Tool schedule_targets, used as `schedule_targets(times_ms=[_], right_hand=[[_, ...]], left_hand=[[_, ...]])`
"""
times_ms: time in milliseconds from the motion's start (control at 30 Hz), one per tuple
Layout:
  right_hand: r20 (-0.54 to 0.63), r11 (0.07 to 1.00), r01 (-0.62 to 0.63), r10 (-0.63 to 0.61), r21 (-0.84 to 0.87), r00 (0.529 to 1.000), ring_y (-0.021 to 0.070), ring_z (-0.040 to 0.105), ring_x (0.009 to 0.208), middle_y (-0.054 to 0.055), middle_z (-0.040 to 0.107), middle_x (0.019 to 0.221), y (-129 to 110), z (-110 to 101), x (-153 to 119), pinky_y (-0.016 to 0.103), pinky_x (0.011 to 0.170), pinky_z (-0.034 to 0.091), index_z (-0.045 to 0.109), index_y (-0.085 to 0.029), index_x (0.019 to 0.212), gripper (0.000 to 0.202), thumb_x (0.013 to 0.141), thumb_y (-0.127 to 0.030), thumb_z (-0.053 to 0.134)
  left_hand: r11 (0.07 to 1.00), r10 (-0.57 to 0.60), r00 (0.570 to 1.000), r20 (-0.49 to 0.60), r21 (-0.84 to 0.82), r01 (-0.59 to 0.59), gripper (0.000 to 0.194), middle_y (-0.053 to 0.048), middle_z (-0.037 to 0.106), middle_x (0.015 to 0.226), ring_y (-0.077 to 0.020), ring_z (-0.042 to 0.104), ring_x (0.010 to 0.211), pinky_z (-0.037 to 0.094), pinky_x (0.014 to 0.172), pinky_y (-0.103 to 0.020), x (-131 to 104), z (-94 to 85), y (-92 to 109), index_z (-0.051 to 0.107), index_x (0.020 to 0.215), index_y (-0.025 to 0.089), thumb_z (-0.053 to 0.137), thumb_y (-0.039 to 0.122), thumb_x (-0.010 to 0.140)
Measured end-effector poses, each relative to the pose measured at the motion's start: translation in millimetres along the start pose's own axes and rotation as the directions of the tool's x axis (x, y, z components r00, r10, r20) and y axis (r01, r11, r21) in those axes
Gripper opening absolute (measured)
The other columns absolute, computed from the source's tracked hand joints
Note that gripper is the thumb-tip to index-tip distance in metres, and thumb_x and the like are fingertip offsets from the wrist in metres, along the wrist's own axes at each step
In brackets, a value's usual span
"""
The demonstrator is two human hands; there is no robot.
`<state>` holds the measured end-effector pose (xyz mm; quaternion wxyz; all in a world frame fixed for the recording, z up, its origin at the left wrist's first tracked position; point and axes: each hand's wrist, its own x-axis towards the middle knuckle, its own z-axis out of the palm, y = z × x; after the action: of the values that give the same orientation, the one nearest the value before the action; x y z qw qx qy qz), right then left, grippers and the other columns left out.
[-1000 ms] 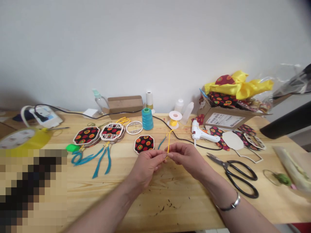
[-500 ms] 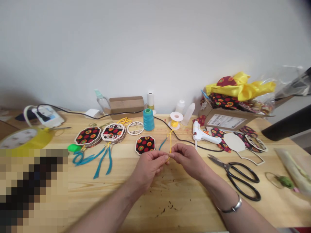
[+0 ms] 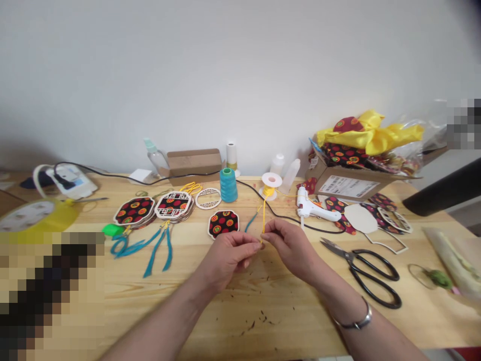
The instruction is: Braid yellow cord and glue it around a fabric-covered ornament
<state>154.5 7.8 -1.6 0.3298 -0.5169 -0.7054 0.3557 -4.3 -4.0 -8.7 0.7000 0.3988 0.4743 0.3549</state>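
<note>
"Yellow braided cord (image 3: 263, 218), one length: where?"

"It runs up from the fingertips, over the pale wooden bench (image 3: 278, 311); the left hand (image 3: 227, 255) pinches its lower end, the right hand (image 3: 291, 246) grips it just above."

"Nearby?"

"Black-handled metal scissors (image 3: 349, 256) lie beside the right forearm (image 3: 349, 301)."

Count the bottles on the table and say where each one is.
3. A spray bottle stands left of the small cardboard box, a white bottle behind the yellow cord spool, and a pale, tilted bottle just right of that. Others may be hidden.
</note>
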Motion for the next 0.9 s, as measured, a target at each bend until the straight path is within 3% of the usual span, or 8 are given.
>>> schedule_targets(times_ms=[133, 233, 300, 400, 467, 533, 700, 900], right_hand=[[-0.006, 0.999, 0.001, -0.001, 0.048, 1.000, 0.0093, 0.043, 0.059, -0.004, 0.051, 0.060, 3, 1, 1, 0.020, 0.055, 0.034, 0.049, -0.018, 0.066, 0.012, 0.078, -0.017, 0.051], [0.000, 0.992, -0.024, 0.024, 0.123, 1.000, 0.0093, 0.042, 0.058, -0.004, 0.049, 0.061, 6, 4, 0, 0.021, 0.055, 0.034, 0.050, -0.018, 0.067, 0.011, 0.078, -0.019, 0.051], [0.003, 0.984, -0.042, 0.043, 0.173, 0.999, 0.0094, 0.042, 0.058, -0.004, 0.049, 0.061, 7, 7, -1, 0.021, 0.055, 0.035, 0.050, -0.018, 0.069, 0.009, 0.078, -0.020, 0.050], [-0.016, 0.979, -0.048, 0.052, 0.197, 0.999, 0.0098, 0.043, 0.058, -0.003, 0.049, 0.062, 5, 11, -3, 0.021, 0.055, 0.036, 0.049, -0.018, 0.069, 0.009, 0.078, -0.019, 0.050], [-0.043, 0.984, -0.040, 0.048, 0.173, 0.998, 0.0101, 0.044, 0.059, -0.003, 0.050, 0.063, 2, 14, -4, 0.021, 0.056, 0.036, 0.049, -0.018, 0.068, 0.009, 0.077, -0.016, 0.049], [-0.066, 0.991, -0.033, 0.042, 0.133, 0.997, 0.0103, 0.045, 0.059, -0.003, 0.051, 0.062, 0, 15, -5, 0.022, 0.056, 0.036, 0.049, -0.018, 0.067, 0.010, 0.076, -0.014, 0.049], [-0.080, 0.996, -0.016, 0.023, 0.091, 0.996, 0.0108, 0.046, 0.060, -0.003, 0.052, 0.063, 1, 14, -3, 0.022, 0.056, 0.036, 0.048, -0.018, 0.067, 0.010, 0.076, -0.014, 0.049], [-0.094, 0.997, 0.017, -0.010, 0.076, 0.995, 0.0111, 0.046, 0.060, -0.002, 0.052, 0.063, 3, 12, -2, 0.022, 0.057, 0.037, 0.049, -0.018, 0.068, 0.010, 0.077, -0.015, 0.049]], left_hand=[[0.923, 0.265, 0.963, -0.042, 0.300, -0.240, 0.009, 0.002, 0.054, 0.059, -0.0070, 0.045, 0.050, 0.033, 0.047, -0.019, -2, 2.8, -2, 0.066, 0.069, 0.015, 0.063, 0.024, 0.069], [0.679, 0.572, 0.820, 0.015, 0.553, -0.483, 0.010, -0.003, 0.059, 0.076, -0.0109, 0.053, 0.066, 0.041, 0.058, -0.022, -4, 5.1, -7, 0.068, 0.072, 0.017, 0.058, 0.018, 0.074], [0.470, 0.696, 0.711, 0.097, 0.687, -0.554, 0.015, -0.004, 0.058, 0.077, -0.0118, 0.054, 0.070, 0.043, 0.062, -0.023, -5, 6.0, -11, 0.068, 0.077, 0.017, 0.054, 0.015, 0.077], [0.211, 0.778, 0.593, 0.209, 0.801, -0.560, 0.017, -0.006, 0.057, 0.076, -0.0123, 0.053, 0.069, 0.044, 0.063, -0.024, -5, 6.1, -18, 0.068, 0.081, 0.015, 0.050, 0.013, 0.080], [0.120, 0.789, 0.562, 0.248, 0.835, -0.537, 0.018, -0.006, 0.058, 0.075, -0.0125, 0.053, 0.067, 0.044, 0.062, -0.024, -5, 5.8, -21, 0.067, 0.083, 0.015, 0.049, 0.013, 0.081], [0.084, 0.784, 0.562, 0.264, 0.852, -0.517, 0.018, -0.006, 0.058, 0.075, -0.0129, 0.054, 0.067, 0.045, 0.062, -0.024, -5, 5.6, -23, 0.066, 0.084, 0.015, 0.048, 0.013, 0.081], [0.143, 0.718, 0.647, 0.258, 0.855, -0.499, 0.022, -0.010, 0.059, 0.081, -0.0157, 0.055, 0.075, 0.045, 0.069, -0.026, -10, 7.4, -18, 0.066, 0.086, 0.014, 0.045, 0.014, 0.082], [0.484, 0.686, 0.726, 0.054, 0.711, -0.510, 0.019, -0.010, 0.061, 0.091, -0.0190, 0.056, 0.086, 0.042, 0.079, -0.029, -14, 8.9, -6, 0.068, 0.079, 0.017, 0.050, 0.020, 0.079]])
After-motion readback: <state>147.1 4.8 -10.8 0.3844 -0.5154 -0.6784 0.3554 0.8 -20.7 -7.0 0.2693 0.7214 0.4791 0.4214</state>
